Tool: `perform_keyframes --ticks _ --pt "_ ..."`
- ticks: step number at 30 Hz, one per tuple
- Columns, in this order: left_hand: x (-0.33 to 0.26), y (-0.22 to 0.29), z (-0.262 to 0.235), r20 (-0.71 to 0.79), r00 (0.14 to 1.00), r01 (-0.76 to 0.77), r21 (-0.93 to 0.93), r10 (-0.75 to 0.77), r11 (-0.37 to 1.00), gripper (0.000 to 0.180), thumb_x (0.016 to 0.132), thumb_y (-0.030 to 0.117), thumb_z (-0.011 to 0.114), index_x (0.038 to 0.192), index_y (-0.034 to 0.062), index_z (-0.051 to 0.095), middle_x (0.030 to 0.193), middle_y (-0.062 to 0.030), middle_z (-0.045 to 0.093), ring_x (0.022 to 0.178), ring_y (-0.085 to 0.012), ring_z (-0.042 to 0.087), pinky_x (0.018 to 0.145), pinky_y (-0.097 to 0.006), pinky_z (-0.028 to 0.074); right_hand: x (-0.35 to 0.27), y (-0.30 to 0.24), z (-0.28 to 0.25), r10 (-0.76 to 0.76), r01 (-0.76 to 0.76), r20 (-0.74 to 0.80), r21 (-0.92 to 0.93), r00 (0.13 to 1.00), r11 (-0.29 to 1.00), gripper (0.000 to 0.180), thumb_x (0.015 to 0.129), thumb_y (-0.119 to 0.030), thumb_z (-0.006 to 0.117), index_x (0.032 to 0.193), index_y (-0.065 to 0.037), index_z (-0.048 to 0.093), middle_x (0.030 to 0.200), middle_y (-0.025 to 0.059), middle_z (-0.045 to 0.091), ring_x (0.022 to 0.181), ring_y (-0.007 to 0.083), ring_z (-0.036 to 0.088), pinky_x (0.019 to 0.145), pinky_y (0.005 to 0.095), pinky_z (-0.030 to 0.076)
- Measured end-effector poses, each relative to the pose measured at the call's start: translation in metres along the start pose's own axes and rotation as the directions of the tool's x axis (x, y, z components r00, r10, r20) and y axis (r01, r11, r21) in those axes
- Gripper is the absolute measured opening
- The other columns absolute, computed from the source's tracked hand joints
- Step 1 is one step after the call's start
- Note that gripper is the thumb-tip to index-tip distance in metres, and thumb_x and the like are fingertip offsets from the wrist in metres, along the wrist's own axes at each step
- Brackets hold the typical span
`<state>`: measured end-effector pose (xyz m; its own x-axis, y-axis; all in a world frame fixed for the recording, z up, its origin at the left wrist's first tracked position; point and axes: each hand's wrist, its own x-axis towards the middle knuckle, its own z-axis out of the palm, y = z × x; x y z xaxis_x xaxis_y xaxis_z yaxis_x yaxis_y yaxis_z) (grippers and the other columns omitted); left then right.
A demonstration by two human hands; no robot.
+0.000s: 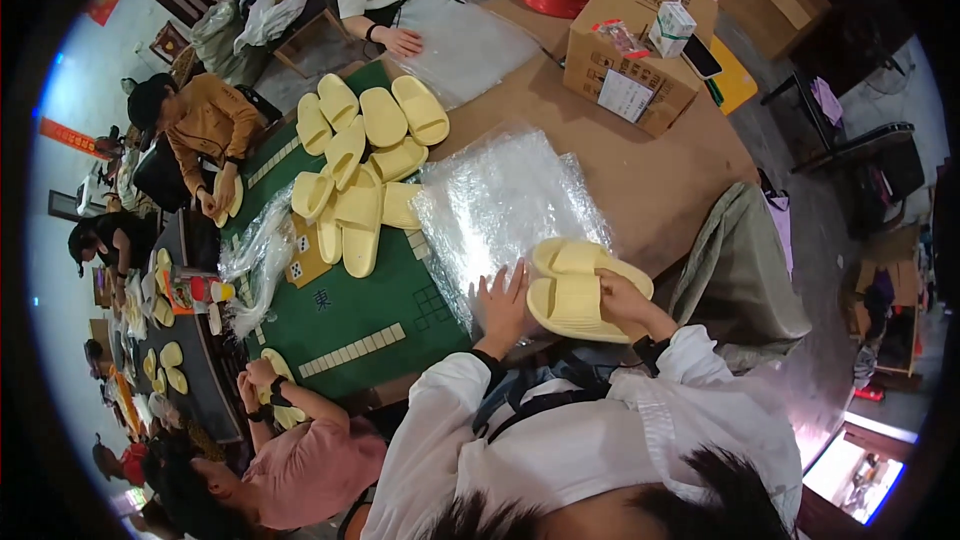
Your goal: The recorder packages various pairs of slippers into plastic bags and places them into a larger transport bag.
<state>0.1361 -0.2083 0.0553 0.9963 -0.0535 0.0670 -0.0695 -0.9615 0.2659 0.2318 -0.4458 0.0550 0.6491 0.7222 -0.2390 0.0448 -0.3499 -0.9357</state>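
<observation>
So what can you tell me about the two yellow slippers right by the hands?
The pair of yellow slippers is pale, soft-looking foam, each with one wide band across the top. They lie side by side, flat, soles down, on the stack of clear plastic bags at the near edge of the table. The right hand rests on the nearer slipper's band. The left hand presses flat on the plastic just beside them, not touching the slippers.

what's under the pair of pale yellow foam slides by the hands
The pair of pale yellow foam slides lies on a stack of clear plastic bags, the right hand on it, the left hand beside. The table under the bags is covered there.
</observation>
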Motion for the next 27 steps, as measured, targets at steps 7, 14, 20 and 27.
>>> perform_keyframes --ticks 7,14,20,27 --pt "-0.006 0.024 0.005 0.088 0.992 -0.071 -0.163 0.086 0.984 0.075 0.071 0.004 0.054 0.139 0.0054 0.022 0.146 -0.0064 0.017 0.132 -0.0365 0.018 0.099 -0.063 0.018 0.005 -0.009 0.013 -0.305 0.105 -0.237 -0.607 0.922 0.788 0.012 0.067 -0.008 0.058 0.073 0.003 0.059 0.110 0.0190 0.054 0.099 0.0367 0.049 0.083 0.0429 0.041" --pt "-0.006 0.048 -0.006 0.086 0.974 -0.170 -0.323 0.208 0.931 0.078 0.069 0.006 0.060 0.139 0.0078 0.024 0.148 -0.0054 0.014 0.134 -0.0377 0.011 0.098 -0.064 0.020 0.033 0.001 0.031 -0.362 0.127 -0.304 -0.586 0.881 0.801 0.022 0.069 -0.013 0.060 0.086 0.001 0.056 0.119 0.0242 0.045 0.107 0.0409 0.042 0.088 0.0455 0.036" --pt "0.003 0.075 -0.025 0.232 0.888 -0.301 -0.362 0.398 0.882 0.082 0.070 -0.001 0.054 0.142 0.0098 0.016 0.148 -0.0047 0.011 0.136 -0.0344 0.004 0.099 -0.057 0.025 0.084 0.005 0.030 -0.202 -0.031 -0.412 -0.493 0.888 0.869 0.028 0.076 -0.019 0.056 0.092 0.004 0.054 0.116 0.0254 0.044 0.103 0.0413 0.042 0.085 0.0487 0.034" --pt "0.008 0.092 -0.031 0.204 0.895 -0.305 -0.369 0.397 0.878 0.085 0.067 -0.005 0.052 0.142 0.0105 0.015 0.148 -0.0080 0.009 0.137 -0.0334 0.002 0.102 -0.058 0.019 0.111 -0.048 0.011 -0.409 0.035 -0.651 -0.507 0.640 0.861 0.020 0.077 -0.009 0.055 0.092 0.003 0.054 0.098 0.0242 0.048 0.093 0.0410 0.044 0.076 0.0494 0.035"
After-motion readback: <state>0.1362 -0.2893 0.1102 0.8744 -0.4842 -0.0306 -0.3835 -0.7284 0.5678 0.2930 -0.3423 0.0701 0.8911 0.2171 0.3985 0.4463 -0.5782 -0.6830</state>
